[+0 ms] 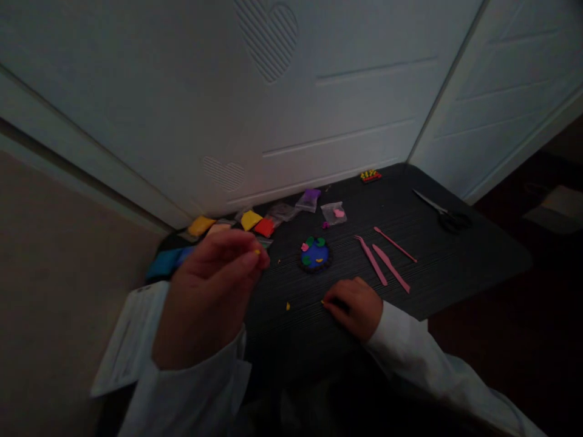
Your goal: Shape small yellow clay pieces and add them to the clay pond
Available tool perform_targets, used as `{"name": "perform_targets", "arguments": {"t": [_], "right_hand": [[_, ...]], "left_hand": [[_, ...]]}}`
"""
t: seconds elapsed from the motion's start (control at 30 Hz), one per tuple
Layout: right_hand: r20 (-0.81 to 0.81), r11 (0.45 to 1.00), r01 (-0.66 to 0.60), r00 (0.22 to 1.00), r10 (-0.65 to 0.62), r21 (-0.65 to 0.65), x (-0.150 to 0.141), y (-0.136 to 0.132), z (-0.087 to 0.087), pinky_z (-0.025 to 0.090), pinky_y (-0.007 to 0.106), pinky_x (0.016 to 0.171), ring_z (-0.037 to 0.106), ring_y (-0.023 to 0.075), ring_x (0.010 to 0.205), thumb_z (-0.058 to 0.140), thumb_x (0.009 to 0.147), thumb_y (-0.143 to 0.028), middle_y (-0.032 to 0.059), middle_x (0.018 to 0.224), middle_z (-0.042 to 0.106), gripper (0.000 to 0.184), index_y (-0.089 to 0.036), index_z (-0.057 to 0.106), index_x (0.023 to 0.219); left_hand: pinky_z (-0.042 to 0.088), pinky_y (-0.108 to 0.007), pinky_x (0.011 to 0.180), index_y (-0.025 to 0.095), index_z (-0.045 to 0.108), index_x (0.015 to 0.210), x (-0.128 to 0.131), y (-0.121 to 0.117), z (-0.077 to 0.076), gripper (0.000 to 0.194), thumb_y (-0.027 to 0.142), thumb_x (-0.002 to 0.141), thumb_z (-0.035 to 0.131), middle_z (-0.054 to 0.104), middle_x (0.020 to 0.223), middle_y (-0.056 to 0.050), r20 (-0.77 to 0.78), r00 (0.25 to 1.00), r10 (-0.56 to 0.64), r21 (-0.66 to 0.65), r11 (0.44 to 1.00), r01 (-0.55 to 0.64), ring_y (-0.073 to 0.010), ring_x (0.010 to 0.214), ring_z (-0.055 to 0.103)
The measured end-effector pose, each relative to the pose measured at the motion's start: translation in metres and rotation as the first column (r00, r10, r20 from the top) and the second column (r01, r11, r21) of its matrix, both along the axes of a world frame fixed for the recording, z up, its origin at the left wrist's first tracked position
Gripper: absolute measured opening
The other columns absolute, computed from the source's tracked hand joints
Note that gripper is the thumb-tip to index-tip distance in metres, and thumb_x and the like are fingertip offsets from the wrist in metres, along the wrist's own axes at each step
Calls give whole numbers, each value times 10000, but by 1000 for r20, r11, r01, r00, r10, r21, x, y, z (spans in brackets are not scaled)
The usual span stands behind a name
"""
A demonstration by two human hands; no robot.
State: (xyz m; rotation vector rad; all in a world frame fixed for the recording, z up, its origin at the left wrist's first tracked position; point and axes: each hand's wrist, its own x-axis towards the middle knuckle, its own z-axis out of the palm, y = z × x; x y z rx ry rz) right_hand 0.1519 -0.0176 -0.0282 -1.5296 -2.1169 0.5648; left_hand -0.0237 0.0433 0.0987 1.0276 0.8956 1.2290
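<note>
My left hand [207, 297] is raised above the table's left part, its thumb and fingertip closed on a tiny yellow clay piece [257, 251]. Lower down, my right hand [355, 306] rests at the table, thumb and forefinger pinching another small bit of yellow clay [323, 301]. Between the hands lies a loose yellow clay piece [288, 306]. Just beyond them sits a round clay pond [314, 255] with a dark rim, blue middle, green leaves, a pink flower and a yellow shape on it.
Pink modelling tools [390, 268] lie right of the pond, with scissors [444, 212] farther right. Along the wall are several clay bags [250, 220], a bag with pink clay [334, 213] and a red-and-yellow item [370, 176]. A printed sheet [132, 334] lies at left.
</note>
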Motion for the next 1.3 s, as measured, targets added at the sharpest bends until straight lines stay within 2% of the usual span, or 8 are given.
{"name": "perform_targets", "arguments": {"t": [0.13,0.2,0.27,0.33,0.63,0.87,1.03,1.3], "right_hand": [[-14,1000,-2,1000,2,2,1,0,3,326,281,721,548,131,819,470,813,-261,15,846,621,125,-200,568,859],[-9,1000,-4,1000,4,2,1,0,3,325,283,722,548,134,820,476,809,-268,16,843,621,128,-200,574,855],[0,1000,1,1000,-1,-1,1,1,2,323,287,721,545,136,820,476,809,-273,14,840,619,129,-204,578,851],[10,1000,8,1000,-8,-1,0,1,0,320,289,716,541,137,814,475,810,-271,10,839,615,127,-211,580,851],[37,998,56,998,-57,26,-3,3,-4,302,305,691,537,150,796,453,818,-251,28,826,612,145,-208,584,863],[7,998,61,998,-61,21,-2,1,-2,323,301,712,543,149,809,468,811,-265,32,853,615,160,-202,579,907],[-13,998,59,998,-59,14,-1,1,-1,331,302,716,548,150,816,464,815,-269,36,859,616,166,-195,579,908],[-37,998,66,997,-66,-3,1,2,-1,349,293,707,555,142,811,479,806,-266,31,863,617,157,-201,581,906]], "left_hand": [[488,-185,597,171,654,750,-4,-14,-56,177,79,600,678,640,682,9,-20,999,-30,-212,977,25,-98,637,586],[479,-159,616,172,656,754,-3,-19,-78,166,76,620,672,649,693,10,-31,1000,-1,-247,969,-7,-83,656,591],[473,-149,611,173,656,759,-2,-23,-92,155,85,632,670,657,694,7,-22,1000,22,-272,962,-27,-76,648,592],[474,-160,596,172,655,761,0,-24,-100,141,102,639,669,659,674,2,0,1000,26,-300,954,-25,-80,626,591],[491,-211,587,176,653,746,10,-27,-107,245,56,540,709,656,668,-3,117,993,18,-353,935,25,-94,574,583],[478,-216,592,196,642,770,7,-28,-112,269,76,539,711,627,623,14,181,983,-3,-351,934,67,-92,572,573],[476,-218,596,214,636,794,5,-28,-111,313,68,527,708,607,619,24,232,972,-16,-349,932,99,-101,602,584],[491,-171,599,227,635,816,6,-31,-107,372,57,499,731,631,693,43,258,966,19,-368,926,80,-68,604,595]]}}
